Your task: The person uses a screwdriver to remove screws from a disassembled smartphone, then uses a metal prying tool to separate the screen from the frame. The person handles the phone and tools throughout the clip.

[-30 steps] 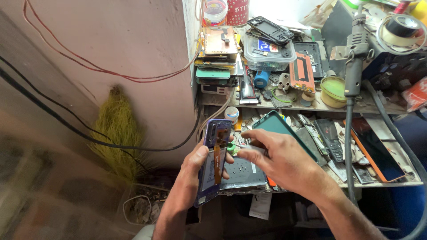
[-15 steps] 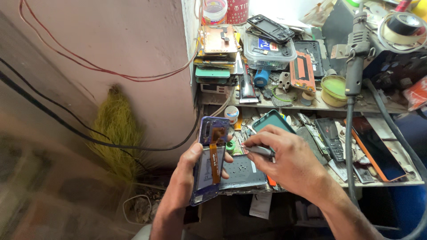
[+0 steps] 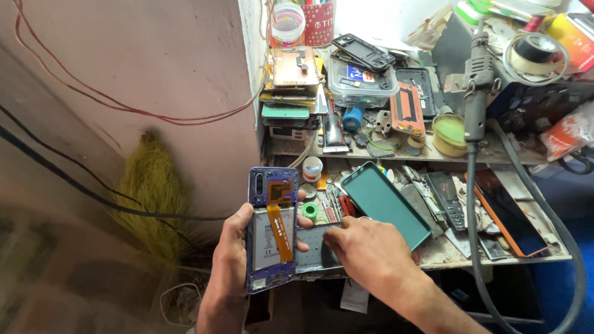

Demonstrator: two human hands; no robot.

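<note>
Over the cluttered bench edge, your left hand (image 3: 230, 260) clamps the opened phone (image 3: 271, 229) while your right hand (image 3: 371, 253), fingers curled loosely on nothing, presses the dark panel (image 3: 315, 247)

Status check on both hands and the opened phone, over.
Left hand grips opened phone upright, back off, orange flex cable showing. Right hand down on dark panel at bench edge. Nothing between them.

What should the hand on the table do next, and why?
Probably close its fingers on a small part or tool. The right hand rests on the dark mat among scattered bits, while the left hand holds the opened phone upright, ready.
</note>
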